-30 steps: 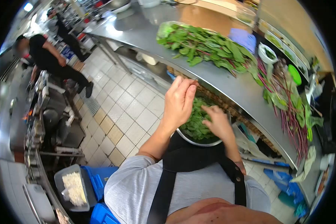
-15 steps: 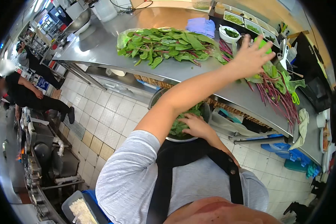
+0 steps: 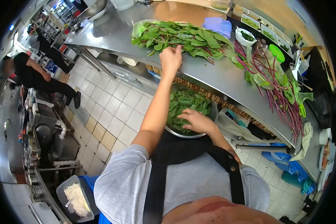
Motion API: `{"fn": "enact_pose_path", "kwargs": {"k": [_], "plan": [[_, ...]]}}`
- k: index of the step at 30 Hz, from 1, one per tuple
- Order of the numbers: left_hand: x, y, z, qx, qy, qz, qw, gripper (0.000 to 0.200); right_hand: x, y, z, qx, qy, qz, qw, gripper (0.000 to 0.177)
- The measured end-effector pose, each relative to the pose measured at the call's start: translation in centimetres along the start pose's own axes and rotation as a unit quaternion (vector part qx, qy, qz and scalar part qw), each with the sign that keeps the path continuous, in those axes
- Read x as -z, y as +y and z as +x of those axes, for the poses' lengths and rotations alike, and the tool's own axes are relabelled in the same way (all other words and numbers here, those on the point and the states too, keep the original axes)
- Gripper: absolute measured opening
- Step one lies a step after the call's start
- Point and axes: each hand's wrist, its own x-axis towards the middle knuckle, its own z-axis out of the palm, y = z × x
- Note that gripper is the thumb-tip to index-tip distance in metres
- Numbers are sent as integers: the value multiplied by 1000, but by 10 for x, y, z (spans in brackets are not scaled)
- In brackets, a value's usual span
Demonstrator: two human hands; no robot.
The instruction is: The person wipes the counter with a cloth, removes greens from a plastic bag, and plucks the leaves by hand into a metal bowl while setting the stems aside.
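Left hand, splayed over the purple stems at three o'clock a half-second ago, now curls by the leafy greens at twelve (any grip hidden): work seems back there. Right hand, half open, touches loose leaves in the metal bowl, at the greens' six o'clock.

Near the frame's centre, the right hand is laid over green leaves in a metal bowl, fingers parted. Above it, the left hand is held at the near edge of leafy greens spread across the steel worktop; whether anything is gripped cannot be told. Purple-red stems are heaped at right.
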Motion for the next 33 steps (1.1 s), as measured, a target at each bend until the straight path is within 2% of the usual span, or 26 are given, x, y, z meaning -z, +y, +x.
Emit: {"fn": "enact_pose_path", "kwargs": {"k": [3,7,8,9,10,12,14,15,16,18,20,23,24,26,27,28,30,32,33], "plan": [[0,16,10,104,-48,-109,987,40,3,-11,-1,7,-13,6,1000,50],[-26,14,25,127,62,-175,974,35,5,-11,-6,27,-3,39,999,44],[-47,-12,41,112,112,-157,975,30,12,-12,-8,43,7,68,997,42],[-44,-4,37,100,112,-159,976,27,21,-14,-9,60,17,97,993,40],[-40,4,33,88,114,-160,977,25,33,-17,-10,107,90,83,987,33],[-22,32,18,86,102,-168,977,23,75,-28,-7,116,178,27,977,28],[-21,34,21,74,72,-164,981,23,112,-27,6,73,266,-24,961,22],[-21,33,26,68,59,-161,983,23,131,-24,18,91,355,-120,923,20],[-26,26,35,55,55,-151,985,23,155,-26,30,99,382,-97,914,22],[-24,37,35,15,73,-120,990,22,192,-16,68,126,431,-134,883,27],[-28,38,35,-37,81,-110,990,22,219,-17,105,133,418,-92,894,33],[-46,27,45,-65,130,-62,987,31,232,4,162,97,442,-182,873,29],[-37,42,36,-53,115,-118,985,28,239,14,175,93,437,-165,879,27],[-42,28,45,-68,96,-105,987,22,250,26,195,85,427,-130,891,23],[-44,20,50,-75,87,-99,988,20,253,22,194,95,460,-104,877,21],[-44,13,57,-36,70,-112,991,21,256,19,191,105,491,-78,861,20],[-46,-2,75,2,35,-137,990,22,260,5,174,100,540,-18,836,19],[-57,-23,98,33,-3,-161,986,21,252,-12,139,58,537,37,841,19],[-52,-24,100,18,-34,-187,982,19,241,-20,119,35,535,65,841,19]]}}
